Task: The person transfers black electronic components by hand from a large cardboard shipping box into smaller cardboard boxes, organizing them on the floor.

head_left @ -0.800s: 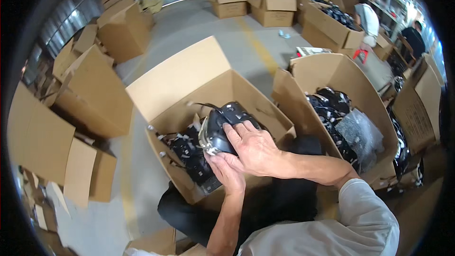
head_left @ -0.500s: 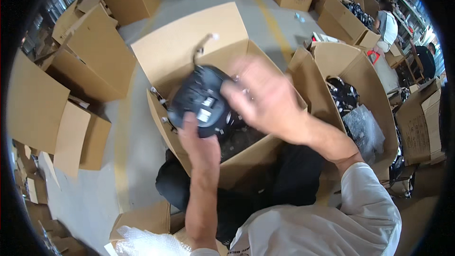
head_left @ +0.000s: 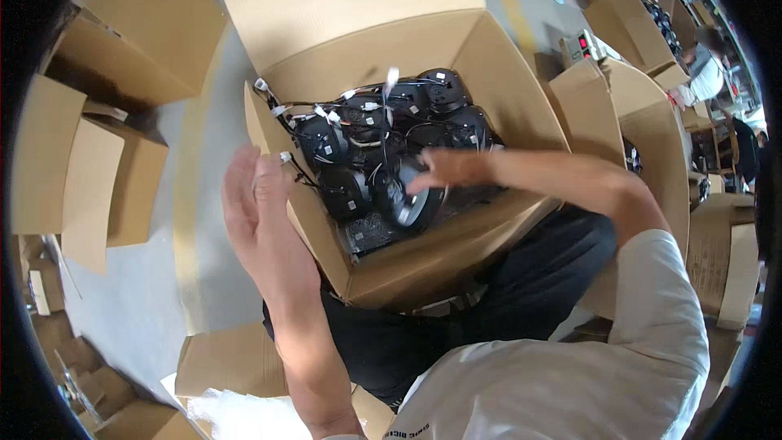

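Observation:
A round black plastic housing [head_left: 397, 197] with a wire lead and white connector is tilted inside the open cardboard box [head_left: 375, 45] before me. My right hand [head_left: 452, 169] grips it by its right rim; blur hides part of the fingers. Around and behind it lie several similar black housings [head_left: 323, 140] with wires and white plugs. Clear plastic wrap [head_left: 376, 234] shows under them at the near side. Outside the box's left wall my left hand [head_left: 262, 204] is raised, fingers extended and holding nothing. A wire with a connector [head_left: 285, 157] hangs over that wall.
To the right stands another open carton [head_left: 656, 143], with a small device with a red display [head_left: 583, 45] behind it. Cartons [head_left: 138, 28] line the left side. Bubble wrap [head_left: 244, 411] lies at the lower left. Another person [head_left: 707, 69] is at the far right.
My left hand has let go of the housing and moved left, outside the box. My right hand has lowered the housing among the others. The view has tilted down toward the box.

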Demonstrator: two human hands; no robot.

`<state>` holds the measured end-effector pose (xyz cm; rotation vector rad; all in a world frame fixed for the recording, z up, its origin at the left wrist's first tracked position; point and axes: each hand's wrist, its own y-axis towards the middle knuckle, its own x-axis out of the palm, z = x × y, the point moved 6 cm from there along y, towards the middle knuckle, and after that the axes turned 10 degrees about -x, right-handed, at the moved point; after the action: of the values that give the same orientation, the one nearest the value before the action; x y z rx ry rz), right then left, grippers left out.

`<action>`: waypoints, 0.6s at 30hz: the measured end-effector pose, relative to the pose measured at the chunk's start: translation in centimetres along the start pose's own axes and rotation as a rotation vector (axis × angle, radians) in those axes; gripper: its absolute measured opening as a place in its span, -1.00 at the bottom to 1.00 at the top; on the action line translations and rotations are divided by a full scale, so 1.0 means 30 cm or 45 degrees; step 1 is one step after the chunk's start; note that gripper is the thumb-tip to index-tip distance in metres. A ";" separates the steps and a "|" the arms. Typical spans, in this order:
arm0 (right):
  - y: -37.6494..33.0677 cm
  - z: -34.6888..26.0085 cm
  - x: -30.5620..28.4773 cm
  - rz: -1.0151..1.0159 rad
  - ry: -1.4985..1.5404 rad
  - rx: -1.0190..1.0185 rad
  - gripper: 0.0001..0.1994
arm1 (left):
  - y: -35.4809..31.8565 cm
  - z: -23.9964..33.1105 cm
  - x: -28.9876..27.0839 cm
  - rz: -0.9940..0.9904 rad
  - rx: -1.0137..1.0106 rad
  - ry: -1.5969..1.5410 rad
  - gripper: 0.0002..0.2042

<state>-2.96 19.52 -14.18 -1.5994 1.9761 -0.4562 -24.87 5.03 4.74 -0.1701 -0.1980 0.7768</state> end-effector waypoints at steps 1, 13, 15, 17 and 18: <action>0.076 0.198 0.115 -0.125 0.460 -0.049 -0.48 | 0.000 0.003 0.040 -0.015 -0.013 -0.009 -0.47; 0.372 0.414 0.347 -0.187 -0.457 0.119 -0.28 | 0.050 -0.070 0.192 -0.178 -0.026 0.245 -0.47; 0.297 0.166 0.252 -0.321 -0.692 -0.295 -0.30 | 0.077 -0.155 0.128 -0.257 -0.069 0.137 -0.44; 0.063 -0.070 0.047 0.008 -0.887 -0.650 -0.43 | 0.088 -0.190 0.078 -0.328 -0.109 0.287 -0.48; -0.104 -0.174 -0.059 0.089 -0.722 -0.616 -0.46 | 0.085 -0.188 0.080 -0.180 -0.167 0.398 -0.51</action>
<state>-3.44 20.10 -7.90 -1.6801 1.7526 0.4978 -23.58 8.06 -1.03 -0.3940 0.0357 0.5874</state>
